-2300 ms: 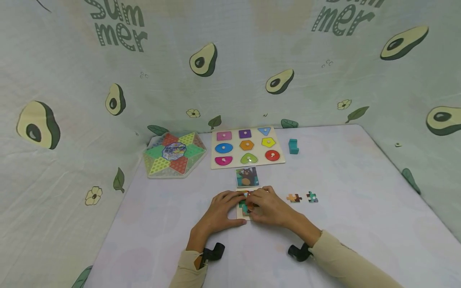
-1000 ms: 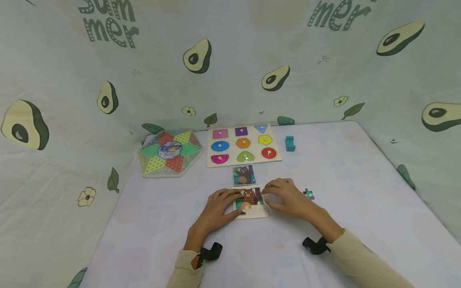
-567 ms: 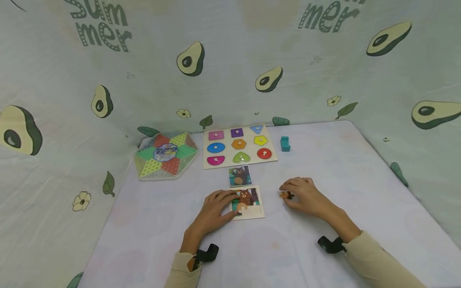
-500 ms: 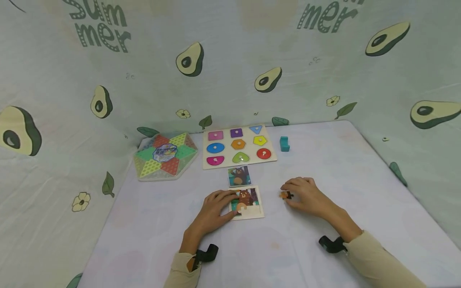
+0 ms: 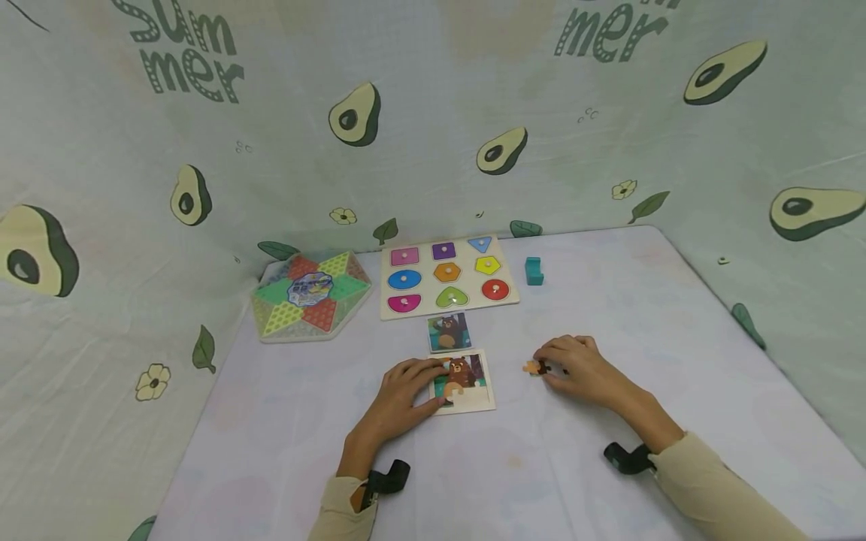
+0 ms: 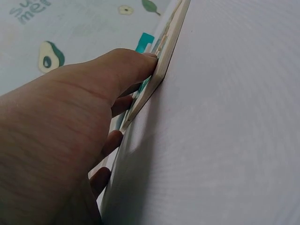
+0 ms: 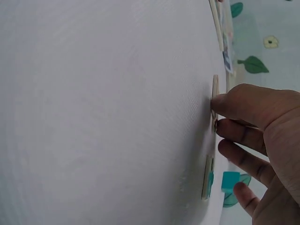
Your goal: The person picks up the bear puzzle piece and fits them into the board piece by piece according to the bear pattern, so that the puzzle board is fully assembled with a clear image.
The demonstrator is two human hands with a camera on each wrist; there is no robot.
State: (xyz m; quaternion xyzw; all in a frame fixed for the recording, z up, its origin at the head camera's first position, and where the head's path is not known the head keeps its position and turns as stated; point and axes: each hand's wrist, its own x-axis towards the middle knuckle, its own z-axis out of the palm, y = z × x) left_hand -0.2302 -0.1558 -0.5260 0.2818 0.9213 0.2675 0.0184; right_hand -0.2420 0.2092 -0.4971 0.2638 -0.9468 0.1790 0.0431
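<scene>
A square bear puzzle board (image 5: 476, 404) lies flat, its lower part showing bare wood. Across its left side rests my left hand (image 5: 404, 397), thumb low and fingers higher up; in the left wrist view the thumb (image 6: 133, 68) presses on the board near an edge. To the right of the board, my right hand (image 5: 587, 376) pinches an orange-and-brown jigsaw piece (image 5: 531, 367) low at the table. A second jigsaw piece (image 7: 208, 180), partly teal, lies beyond it in the right wrist view; in the head view the hand mostly covers it.
A bear picture card (image 5: 449, 332) lies just behind the puzzle board. Further back are a shape puzzle board (image 5: 433, 310), a star-patterned game box (image 5: 313, 293) and a teal block (image 5: 534, 271). A printed cloth (image 5: 419, 180) hangs behind the table.
My right hand has left the puzzle board, moved right to the loose pieces and taken hold of the orange-and-brown one. The left hand stays on the board; the view has shifted slightly.
</scene>
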